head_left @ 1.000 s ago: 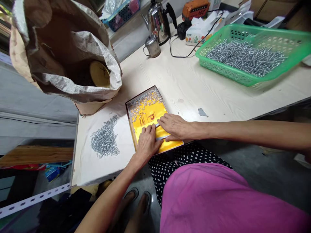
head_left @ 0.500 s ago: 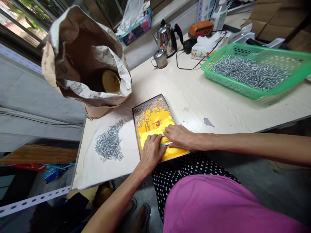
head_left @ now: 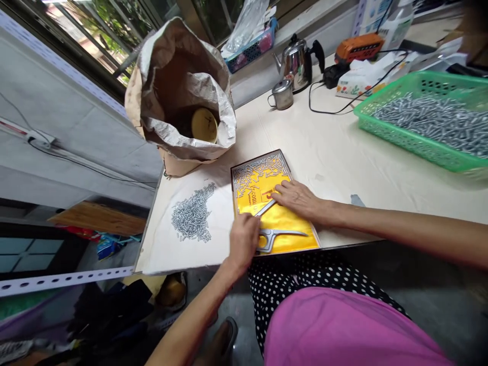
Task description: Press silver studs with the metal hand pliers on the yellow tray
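From where I stand, the left hand (head_left: 244,239) is curled nearly closed, the near end of a thin grey strip (head_left: 266,208) running into its fingers. The right hand (head_left: 295,201) lies low with its fingers bent and fingertips at the strip's other end; whether they pinch it or merely press on it, I can't tell. A looped grey piece (head_left: 280,235) lies just beside the left hand; the fingers hide whether it joins the strip. All this is over the yellow sheet (head_left: 292,218) in a shallow tray (head_left: 234,189).

Loose metal pins (head_left: 259,173) crowd the tray's far end, so a slip of that right hand could knock the strip into them and scatter them. The tray's near side sits right by the tabletop's edge; a careless tug towards the body might tip it into the lap.

Left of the tray, a heap of pins (head_left: 192,213) rests on the tabletop (head_left: 305,137), with an open paper sack (head_left: 224,133) behind it. A green basket (head_left: 415,137) of metal pieces stands well off to the right.
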{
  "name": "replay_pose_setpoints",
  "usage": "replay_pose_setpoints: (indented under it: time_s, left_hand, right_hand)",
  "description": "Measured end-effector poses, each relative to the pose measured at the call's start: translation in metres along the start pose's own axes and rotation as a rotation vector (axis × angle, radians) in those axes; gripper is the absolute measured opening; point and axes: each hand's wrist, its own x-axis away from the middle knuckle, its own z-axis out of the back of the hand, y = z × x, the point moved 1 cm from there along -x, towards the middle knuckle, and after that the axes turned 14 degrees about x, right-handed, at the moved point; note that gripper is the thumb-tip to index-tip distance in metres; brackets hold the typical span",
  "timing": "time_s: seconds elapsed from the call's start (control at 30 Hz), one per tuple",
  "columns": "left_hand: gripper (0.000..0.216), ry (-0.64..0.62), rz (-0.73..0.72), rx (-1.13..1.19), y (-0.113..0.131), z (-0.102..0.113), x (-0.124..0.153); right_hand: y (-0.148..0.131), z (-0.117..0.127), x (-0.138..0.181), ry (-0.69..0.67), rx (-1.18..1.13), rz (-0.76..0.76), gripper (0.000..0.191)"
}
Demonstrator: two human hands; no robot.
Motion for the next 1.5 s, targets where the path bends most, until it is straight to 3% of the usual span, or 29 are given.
replay_pose_setpoints:
  time_s: [0.1,0.17,0.27,0.4,0.53,0.63,0.73,0.83,0.93,1.03,1.13,1.23,1.5]
  left_hand:
    - [0.03,0.176,0.263,-0.267,-0.056,0.035,-0.005]
    - [0.031,0.132,0.377,-0.413,-0.09,0.053,-0.008]
    - [0.03,-0.001,0.413,-0.496,-0.121,0.065,-0.012]
    - [0.03,-0.102,0.335,-0.509,-0.131,0.067,-0.018]
    - [0.024,0.014,0.327,-0.354,-0.115,0.067,-0.021]
    - [0.017,0.135,0.445,0.052,-0.083,0.059,-0.014]
    - [0.022,0.057,0.613,0.517,-0.043,0.041,0.002]
    - [0.032,-0.013,0.761,0.776,-0.013,0.025,0.017]
    - [0.037,-0.064,0.786,0.844,0.0,0.017,0.022]
    - [0.034,-0.104,0.691,0.787,-0.001,0.016,0.015]
    - [0.031,0.024,0.6,0.694,-0.007,0.025,0.003]
    - [0.034,0.127,0.612,0.66,-0.009,0.036,-0.003]
    - [0.049,-0.181,0.946,0.992,0.003,0.022,0.012]
  right_hand:
    - [-0.012,0.011,0.017,0.043,-0.084,0.04,0.015]
    - [-0.024,0.016,0.028,0.052,-0.169,0.082,0.025]
    - [-0.044,0.014,0.039,0.026,-0.233,0.109,0.023]
    - [-0.06,0.004,0.043,-0.021,-0.231,0.067,0.01]
    - [-0.062,0.006,0.043,-0.049,-0.311,0.062,0.008]
    - [-0.06,0.011,0.045,-0.048,-0.407,0.097,0.014]
    - [-0.059,0.016,0.045,-0.033,-0.357,0.132,0.018]
    - [-0.055,0.018,0.042,-0.035,-0.248,0.147,0.019]
    - [-0.048,0.017,0.039,-0.038,-0.196,0.134,0.021]
    - [-0.04,0.017,0.038,-0.044,-0.155,0.112,0.021]
    - [-0.036,0.021,0.039,-0.04,-0.122,0.102,0.021]
    - [-0.037,0.027,0.04,-0.031,-0.123,0.098,0.022]
    - [-0.039,0.034,0.042,-0.043,-0.134,0.099,0.021]
